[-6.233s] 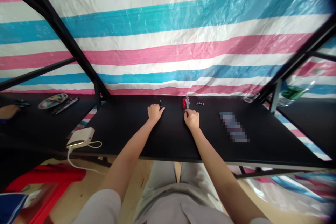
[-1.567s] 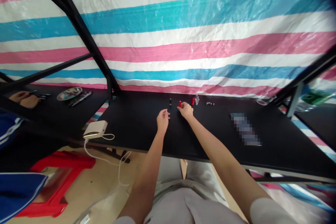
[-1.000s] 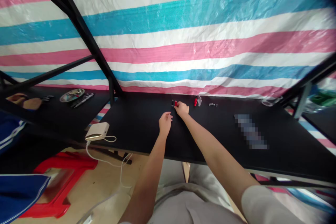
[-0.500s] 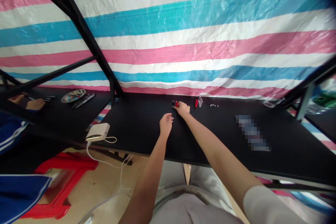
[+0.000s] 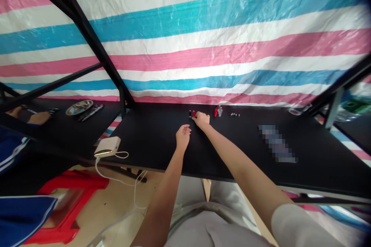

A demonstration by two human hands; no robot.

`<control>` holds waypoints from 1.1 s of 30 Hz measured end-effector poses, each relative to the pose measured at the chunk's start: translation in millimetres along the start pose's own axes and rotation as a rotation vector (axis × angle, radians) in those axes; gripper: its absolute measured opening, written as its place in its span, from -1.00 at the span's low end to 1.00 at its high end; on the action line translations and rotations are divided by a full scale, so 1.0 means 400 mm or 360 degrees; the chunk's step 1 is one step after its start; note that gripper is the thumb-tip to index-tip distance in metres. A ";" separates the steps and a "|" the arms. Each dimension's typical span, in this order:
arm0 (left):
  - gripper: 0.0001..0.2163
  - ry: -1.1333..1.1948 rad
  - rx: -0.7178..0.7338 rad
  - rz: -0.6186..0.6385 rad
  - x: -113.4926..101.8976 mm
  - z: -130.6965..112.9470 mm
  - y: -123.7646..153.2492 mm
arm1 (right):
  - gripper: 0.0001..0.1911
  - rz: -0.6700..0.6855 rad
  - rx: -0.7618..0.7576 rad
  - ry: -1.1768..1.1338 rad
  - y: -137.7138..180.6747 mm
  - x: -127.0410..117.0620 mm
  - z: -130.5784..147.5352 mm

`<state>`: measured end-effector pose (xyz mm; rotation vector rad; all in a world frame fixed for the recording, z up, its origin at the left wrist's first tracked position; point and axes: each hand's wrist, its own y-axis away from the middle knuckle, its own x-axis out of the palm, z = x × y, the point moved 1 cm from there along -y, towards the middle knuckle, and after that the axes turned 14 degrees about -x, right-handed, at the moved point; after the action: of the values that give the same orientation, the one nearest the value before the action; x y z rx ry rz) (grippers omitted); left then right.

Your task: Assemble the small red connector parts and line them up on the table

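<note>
A small red cylinder-shaped piece (image 5: 193, 113) stands upright on the black table, close beside a small black piece (image 5: 190, 113). My right hand (image 5: 202, 119) has its fingers closed at the red piece; the fingertips partly hide what they grip. Nearer to me, my left hand (image 5: 183, 137) hovers over or rests on the table with loosely bent fingers apart and nothing visible in them. To the right of my right hand lie several small red pieces (image 5: 215, 112) and clear pieces (image 5: 220, 111). Farther right is a row of small shiny metal pieces (image 5: 235, 115).
A white box with a cable (image 5: 108, 146) sits at the table's left front. A blurred-out flat object (image 5: 277, 143) lies at right, with a roll of clear tape (image 5: 298, 111) behind. At far left, another person's hands work near a metal plate (image 5: 67, 111) and pens (image 5: 92, 112).
The view has shifted very slightly. My right hand has stayed by the red piece, which now shows a little more clear of the fingers. My left hand has hardly moved.
</note>
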<state>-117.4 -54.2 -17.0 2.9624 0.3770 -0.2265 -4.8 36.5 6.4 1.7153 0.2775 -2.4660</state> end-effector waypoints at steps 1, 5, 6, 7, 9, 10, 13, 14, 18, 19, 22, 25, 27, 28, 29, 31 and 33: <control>-0.83 -0.0005 0.0010 0.0000 0.000 0.001 0.000 | -0.77 -0.0004 -0.0047 0.0042 0.008 -0.005 -0.007; -0.83 -0.0037 0.0008 -0.0002 0.000 -0.003 0.002 | -0.82 -0.0145 -0.0281 0.0164 0.066 -0.028 -0.071; -0.84 -0.0040 -0.0010 -0.0011 0.001 -0.004 0.002 | -0.80 -0.0222 -0.0310 0.0174 0.085 -0.034 -0.097; -0.84 -0.0042 -0.0033 -0.0019 0.003 -0.005 0.001 | -0.79 -0.0288 -0.0290 0.0178 0.106 -0.038 -0.125; -0.84 -0.0079 -0.0074 0.0003 0.016 -0.007 -0.001 | -0.78 -0.0397 -0.0202 0.0178 0.143 -0.044 -0.181; -0.83 -0.0130 -0.0078 0.0045 0.028 -0.008 -0.003 | -0.77 -0.0446 -0.0149 0.0186 0.160 -0.044 -0.207; -0.78 -0.0415 0.0008 0.0268 0.088 -0.023 -0.012 | -0.78 -0.0544 -0.0084 0.0185 0.190 -0.039 -0.261; -0.73 -0.0515 0.0058 0.0350 0.114 -0.032 -0.016 | -0.77 -0.0559 -0.0086 0.0164 0.194 -0.036 -0.270; -0.52 -0.0747 0.0393 0.0522 0.222 -0.080 -0.039 | -0.71 -0.0525 -0.0090 0.0052 0.192 -0.027 -0.280; -0.50 -0.0769 0.0480 0.0494 0.245 -0.091 -0.046 | -0.69 -0.0504 -0.0083 0.0033 0.190 -0.025 -0.280; -0.46 -0.0816 0.0629 0.0386 0.297 -0.107 -0.065 | -0.64 -0.0439 -0.0075 0.0016 0.186 -0.022 -0.279; -0.52 -0.0805 0.0663 0.0301 0.324 -0.101 -0.078 | -0.61 -0.0379 -0.0075 0.0038 0.183 -0.018 -0.281; -0.57 -0.0813 0.0667 0.0272 0.332 -0.094 -0.086 | -0.58 -0.0337 -0.0074 0.0064 0.181 -0.015 -0.281; -0.60 -0.0827 0.0672 0.0251 0.333 -0.091 -0.090 | -0.57 -0.0318 -0.0072 0.0077 0.180 -0.013 -0.282; -0.64 -0.0843 0.0676 0.0222 0.333 -0.088 -0.095 | -0.56 -0.0301 -0.0069 0.0091 0.179 -0.012 -0.282; -0.76 -0.0854 0.0665 0.0144 0.331 -0.083 -0.106 | -0.54 -0.0273 -0.0060 0.0115 0.178 -0.009 -0.283; -0.88 -0.0815 0.0636 0.0065 0.326 -0.079 -0.117 | -0.53 -0.0256 -0.0057 0.0130 0.177 -0.008 -0.284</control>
<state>-0.8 26.8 -13.7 3.1132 0.2202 -1.1447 114.8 -7.3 -34.6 1.8498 0.4829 -2.4852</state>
